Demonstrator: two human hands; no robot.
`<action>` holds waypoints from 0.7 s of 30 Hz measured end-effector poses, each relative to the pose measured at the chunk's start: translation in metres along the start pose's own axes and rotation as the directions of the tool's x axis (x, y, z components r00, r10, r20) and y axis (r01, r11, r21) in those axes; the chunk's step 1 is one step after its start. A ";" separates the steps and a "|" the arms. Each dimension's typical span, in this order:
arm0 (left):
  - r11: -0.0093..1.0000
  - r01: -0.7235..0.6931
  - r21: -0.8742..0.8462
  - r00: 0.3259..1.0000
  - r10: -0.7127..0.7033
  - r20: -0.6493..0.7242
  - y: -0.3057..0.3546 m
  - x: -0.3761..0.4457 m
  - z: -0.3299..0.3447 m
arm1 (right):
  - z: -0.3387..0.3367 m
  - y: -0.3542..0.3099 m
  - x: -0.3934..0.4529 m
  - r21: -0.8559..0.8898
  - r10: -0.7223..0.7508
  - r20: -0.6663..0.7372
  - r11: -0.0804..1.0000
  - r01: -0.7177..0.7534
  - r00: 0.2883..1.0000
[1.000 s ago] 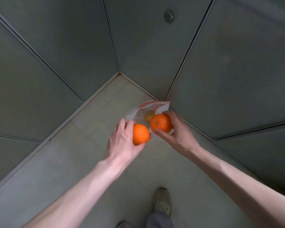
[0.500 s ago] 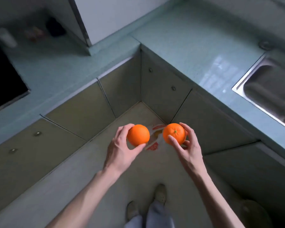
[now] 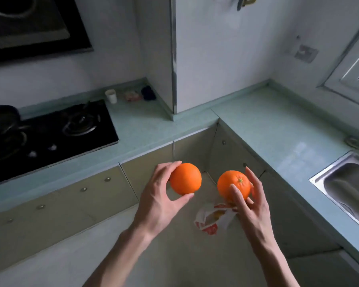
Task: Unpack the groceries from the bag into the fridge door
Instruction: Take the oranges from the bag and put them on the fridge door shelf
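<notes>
1. Up at chest level, left hand point(image 3: 160, 201) cupped round an orange point(image 3: 186, 178), fingers over the top, thumb under it.
2. Beside it, well apart, right hand point(image 3: 251, 206) curled round a second orange point(image 3: 233, 184), stem end facing up, thumb across the front, fingers spread behind.
3. Below and between the hands, on the floor, a white plastic bag point(image 3: 212, 221) with red print, mouth open; something yellowish inside, possibly more fruit, too blurred to tell.
4. Beyond the hands, pale green countertop point(image 3: 278, 129) wrapping the corner, cabinet doors point(image 3: 91, 195) under it.
5. Left of the left hand, black gas hob point(image 3: 50, 133); right of the right hand, steel sink point(image 3: 344, 183).
</notes>
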State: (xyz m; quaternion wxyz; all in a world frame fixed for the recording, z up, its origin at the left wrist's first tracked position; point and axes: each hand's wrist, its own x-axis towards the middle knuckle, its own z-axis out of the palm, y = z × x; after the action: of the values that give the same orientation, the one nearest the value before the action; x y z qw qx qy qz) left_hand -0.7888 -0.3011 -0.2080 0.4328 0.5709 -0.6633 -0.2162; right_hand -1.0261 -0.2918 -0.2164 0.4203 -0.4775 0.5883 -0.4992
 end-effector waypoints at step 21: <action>0.856 0.446 0.262 0.739 -0.187 -0.647 0.044 -0.126 -0.159 | 0.165 -0.089 -0.005 0.124 -0.216 0.773 0.973 0.192 0.596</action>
State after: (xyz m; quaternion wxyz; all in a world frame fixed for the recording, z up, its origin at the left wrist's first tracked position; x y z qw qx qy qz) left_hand -0.6871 -0.1380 -0.1301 0.4496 0.7916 -0.4114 0.0443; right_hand -0.8520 -0.3217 -0.1530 0.5807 -0.7050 0.2812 -0.2945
